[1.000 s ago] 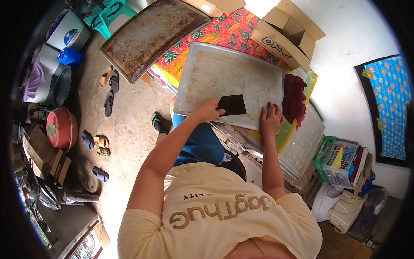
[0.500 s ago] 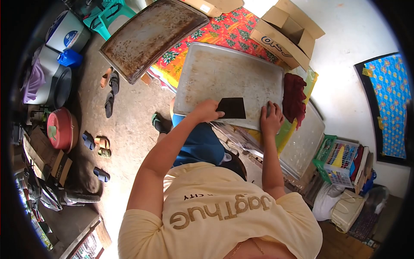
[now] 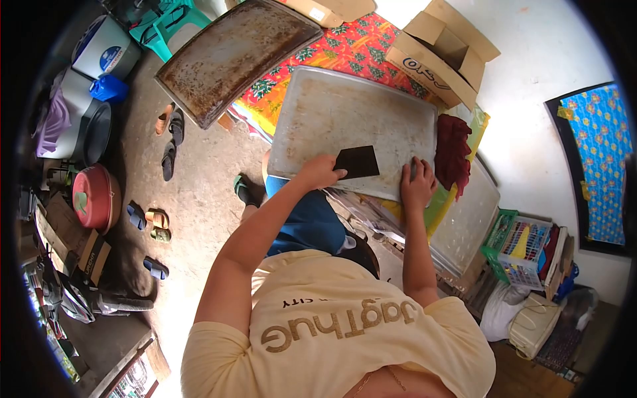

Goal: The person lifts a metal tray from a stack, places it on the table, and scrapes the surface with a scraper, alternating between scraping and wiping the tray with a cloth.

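Note:
A large grey metal baking tray (image 3: 352, 109) with brownish stains lies in front of me. My left hand (image 3: 320, 172) is at its near edge, thumb and fingers closed on one end of a thin black rectangular sheet (image 3: 358, 163), perhaps sandpaper. The sheet sticks out to the right over the tray's surface. On the tray's near right corner rests my right hand (image 3: 418, 184), its fingers curled around a small dark grey piece that is mostly hidden. Just right of the tray lies a crumpled dark red cloth (image 3: 452, 151).
A rusty brown tray (image 3: 239, 56) lies at the upper left, beside a red patterned cloth (image 3: 338, 50). An open cardboard box (image 3: 424, 69) stands behind on the right. Another grey tray (image 3: 468, 215) lies at the right, near a plastic basket (image 3: 521, 249). Slippers (image 3: 158, 219) lie on the floor.
The black sheet has shifted slightly up and tilted, its right end higher over the tray. My right hand has stayed at the tray's corner.

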The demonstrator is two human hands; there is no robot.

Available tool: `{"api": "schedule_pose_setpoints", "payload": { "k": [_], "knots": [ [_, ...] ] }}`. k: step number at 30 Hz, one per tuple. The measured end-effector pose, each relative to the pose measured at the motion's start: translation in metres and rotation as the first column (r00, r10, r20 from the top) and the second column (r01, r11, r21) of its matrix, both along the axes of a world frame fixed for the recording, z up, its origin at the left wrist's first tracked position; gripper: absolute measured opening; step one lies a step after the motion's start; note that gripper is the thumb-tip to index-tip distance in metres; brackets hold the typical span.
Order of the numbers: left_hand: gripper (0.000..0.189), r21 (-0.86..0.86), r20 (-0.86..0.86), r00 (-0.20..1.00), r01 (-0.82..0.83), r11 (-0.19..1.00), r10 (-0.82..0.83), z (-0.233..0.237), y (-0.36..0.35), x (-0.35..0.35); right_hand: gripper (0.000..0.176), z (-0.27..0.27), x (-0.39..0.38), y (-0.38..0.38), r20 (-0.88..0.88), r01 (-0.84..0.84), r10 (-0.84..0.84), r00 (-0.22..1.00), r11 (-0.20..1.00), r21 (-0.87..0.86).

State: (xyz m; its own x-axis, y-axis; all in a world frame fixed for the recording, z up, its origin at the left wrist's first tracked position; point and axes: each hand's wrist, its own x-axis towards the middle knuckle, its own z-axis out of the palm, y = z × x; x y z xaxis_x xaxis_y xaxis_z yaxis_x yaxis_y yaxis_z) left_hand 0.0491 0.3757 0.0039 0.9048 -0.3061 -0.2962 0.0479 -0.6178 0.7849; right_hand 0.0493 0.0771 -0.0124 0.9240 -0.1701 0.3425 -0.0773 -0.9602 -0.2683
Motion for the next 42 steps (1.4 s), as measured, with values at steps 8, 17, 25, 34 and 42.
{"api": "schedule_pose_setpoints", "payload": {
  "k": [8, 17, 25, 34, 42],
  "knots": [
    [0.04, -0.08, 0.023, 0.99, -0.14, 0.987, 0.142, -0.051, 0.021, 0.016, 0.041, -0.003, 0.001, -0.002, -0.002, 0.0, 0.0, 1.0, 1.0, -0.008],
    [0.039, 0.007, -0.074, 0.993, -0.091, 0.996, 0.092, -0.004, 0.043, 0.003, 0.041, -0.002, 0.001, 0.0, -0.007, 0.004, -0.004, 1.0, 1.0, -0.007],
    [0.034, -0.068, -0.083, 0.996, -0.037, 0.997, 0.031, 0.001, 0.053, -0.005, 0.041, -0.005, 0.001, -0.001, 0.009, -0.003, 0.003, 1.0, 1.0, -0.008],
    [0.035, -0.006, -0.104, 0.993, -0.057, 0.998, 0.056, 0.025, 0.05, -0.006, 0.04, -0.001, 0.001, 0.0, -0.008, 0.003, -0.003, 1.0, 1.0, -0.005],
    [0.035, -0.128, -0.085, 0.996, -0.049, 0.991, 0.038, -0.006, 0.055, -0.003, 0.04, -0.001, 0.001, 0.0, 0.0, -0.001, 0.001, 1.0, 1.0, -0.008]
  ]
}}
